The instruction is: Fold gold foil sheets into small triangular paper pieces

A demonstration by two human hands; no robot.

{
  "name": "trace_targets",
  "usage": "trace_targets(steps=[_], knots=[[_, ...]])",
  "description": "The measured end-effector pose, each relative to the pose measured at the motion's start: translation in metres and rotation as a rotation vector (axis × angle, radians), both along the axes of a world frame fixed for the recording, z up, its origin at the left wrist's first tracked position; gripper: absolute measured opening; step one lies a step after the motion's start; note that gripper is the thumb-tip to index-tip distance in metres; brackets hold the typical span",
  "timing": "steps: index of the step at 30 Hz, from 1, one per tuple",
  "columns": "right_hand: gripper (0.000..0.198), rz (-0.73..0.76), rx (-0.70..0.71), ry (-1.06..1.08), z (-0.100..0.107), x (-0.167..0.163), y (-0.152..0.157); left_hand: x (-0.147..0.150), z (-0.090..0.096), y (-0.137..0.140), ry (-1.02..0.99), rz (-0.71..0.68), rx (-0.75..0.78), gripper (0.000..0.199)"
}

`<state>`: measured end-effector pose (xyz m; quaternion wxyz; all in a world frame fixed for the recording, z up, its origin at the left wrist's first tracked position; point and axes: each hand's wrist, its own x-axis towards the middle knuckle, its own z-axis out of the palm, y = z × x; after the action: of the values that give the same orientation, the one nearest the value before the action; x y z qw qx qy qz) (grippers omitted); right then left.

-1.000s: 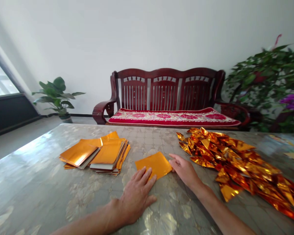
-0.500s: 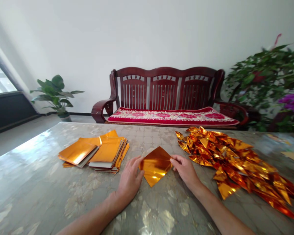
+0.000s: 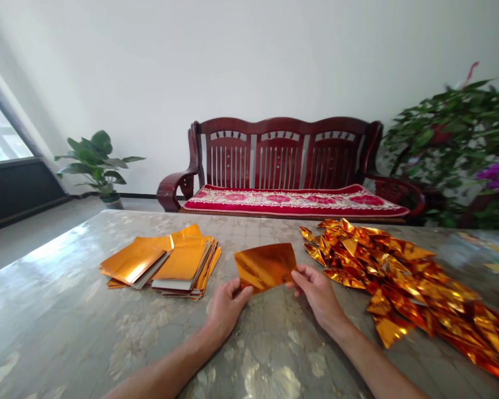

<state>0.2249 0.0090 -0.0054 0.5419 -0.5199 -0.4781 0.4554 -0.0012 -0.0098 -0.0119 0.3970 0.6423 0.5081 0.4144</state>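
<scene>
A single sheet of shiny gold foil paper is held between my two hands, tilted up a little above the table. My left hand pinches its lower left corner with thumb and fingers. At the lower right corner, my right hand grips the sheet between thumb and forefinger. To the left lies an untidy stack of gold foil paper, some sheets showing grey backs. On the right, a heap of folded gold foil pieces spreads toward the table's right side.
The table has a glossy, flower-patterned cover. Clear plastic wrapping lies at the far right. Behind the table stands a dark red wooden bench with a red and white seat cover. Potted plants flank the bench.
The foil sheet has turned from a diamond position to one with an edge across the top. Both hands have shifted their hold to its lower corners.
</scene>
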Motion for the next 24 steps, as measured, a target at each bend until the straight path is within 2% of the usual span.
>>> trace_targets(steps=[2,5,7,9,12,15,18,22,24], knots=[[0.041,0.006,0.034,-0.005,0.000,0.000,0.002,-0.004,0.000,0.002,0.058,0.096,0.095,0.027],[0.055,-0.071,0.148,-0.080,-0.001,0.002,0.003,-0.018,0.010,0.003,0.262,0.241,0.409,0.020],[0.060,-0.110,0.219,-0.180,-0.002,0.002,0.001,-0.026,0.018,0.001,0.401,0.217,0.598,0.018],[0.065,-0.087,0.287,-0.314,-0.003,0.001,-0.005,-0.030,0.024,-0.003,0.585,0.137,0.700,0.019],[0.066,0.076,0.392,-0.595,-0.002,-0.002,-0.016,-0.028,0.025,-0.007,0.759,-0.001,0.690,0.017],[0.056,0.284,0.505,-0.884,0.002,-0.007,-0.025,-0.024,0.019,-0.008,0.818,-0.068,0.617,0.016],[0.052,0.314,0.539,-1.046,0.007,-0.010,-0.031,-0.021,0.015,-0.008,0.815,-0.104,0.604,0.017],[0.021,0.328,0.563,-1.198,0.009,-0.009,-0.032,-0.019,0.011,-0.009,0.798,-0.151,0.622,0.023],[0.014,0.337,0.570,-1.245,0.009,-0.008,-0.031,-0.018,0.010,-0.008,0.796,-0.176,0.613,0.025]])
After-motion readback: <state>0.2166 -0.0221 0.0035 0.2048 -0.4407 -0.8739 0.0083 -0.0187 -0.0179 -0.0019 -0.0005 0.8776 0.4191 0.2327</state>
